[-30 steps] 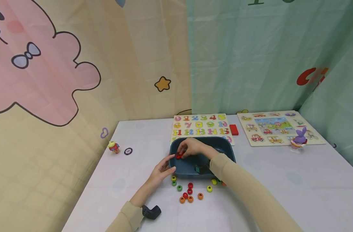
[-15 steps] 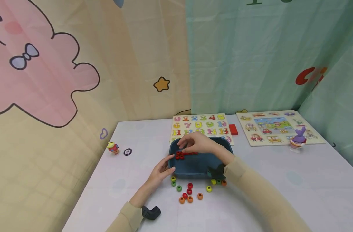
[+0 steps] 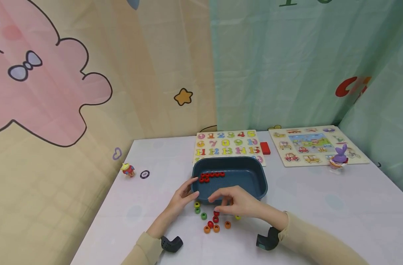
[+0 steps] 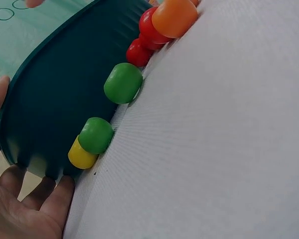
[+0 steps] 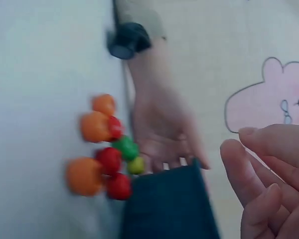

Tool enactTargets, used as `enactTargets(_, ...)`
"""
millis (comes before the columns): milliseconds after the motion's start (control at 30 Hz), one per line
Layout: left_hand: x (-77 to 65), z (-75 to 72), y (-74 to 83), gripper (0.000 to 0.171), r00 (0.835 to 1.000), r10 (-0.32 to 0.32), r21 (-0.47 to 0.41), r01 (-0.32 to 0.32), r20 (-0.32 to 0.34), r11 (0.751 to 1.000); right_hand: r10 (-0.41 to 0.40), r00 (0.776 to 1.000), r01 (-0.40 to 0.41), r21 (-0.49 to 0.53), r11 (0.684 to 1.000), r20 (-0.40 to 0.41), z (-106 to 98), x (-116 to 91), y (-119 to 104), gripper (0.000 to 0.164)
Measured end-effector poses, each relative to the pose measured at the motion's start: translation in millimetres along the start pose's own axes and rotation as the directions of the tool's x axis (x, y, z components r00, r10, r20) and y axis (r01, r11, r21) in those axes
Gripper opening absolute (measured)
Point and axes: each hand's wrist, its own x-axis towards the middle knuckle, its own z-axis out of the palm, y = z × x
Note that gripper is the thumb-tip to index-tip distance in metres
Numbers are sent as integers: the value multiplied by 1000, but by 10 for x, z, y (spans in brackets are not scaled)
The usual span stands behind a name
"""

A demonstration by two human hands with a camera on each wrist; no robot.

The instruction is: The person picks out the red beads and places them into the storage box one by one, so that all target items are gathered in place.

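My left hand rests against the left end of a dark blue-green plastic bin, fingers extended along its wall and rim. Inside the bin, at the back left, red beads stand in a row, with two more in front. My right hand hovers above the bin's front edge, near a loose red bead; thumb and forefinger are apart with nothing between them. Before the bin lie loose green beads, a yellow bead and orange beads. The right hand hides part of the bin front.
Behind the bin lies a number puzzle board, beside a red block. A picture puzzle board and a purple rabbit toy are at the right. At the left are a small figurine and a round disc.
My right hand has let go of a red bead in the bin and drawn back toward the front, over the loose beads. The left hand has stayed at the bin.
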Motion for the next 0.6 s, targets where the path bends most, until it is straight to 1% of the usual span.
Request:
enactTargets(67,-21,15,54,52,1000,6,5,-6,3,1000,3,1000,-3,-13,1000,5,79,-87,57,26)
enactTargets(167,-26,23,92,53,1000,-5,7,5,5,1000,23,1000,-22,-45,999,19,182,-198,131,27)
enactTargets(300,-25,26,112,54,1000,-10,15,10,4,1000,69,997,-67,-95,993,23,293,-288,221,30)
enactTargets(400,-25,23,110,54,1000,-8,13,8,3,1000,89,996,-91,-152,984,-22,343,-298,291,31)
enactTargets(500,-24,22,104,54,1000,-10,13,10,5,1000,88,994,-102,-213,972,-71,368,-283,343,32)
enactTargets(600,-30,23,102,54,1000,-16,13,16,4,1000,83,992,-107,-267,958,-99,388,-262,374,30)
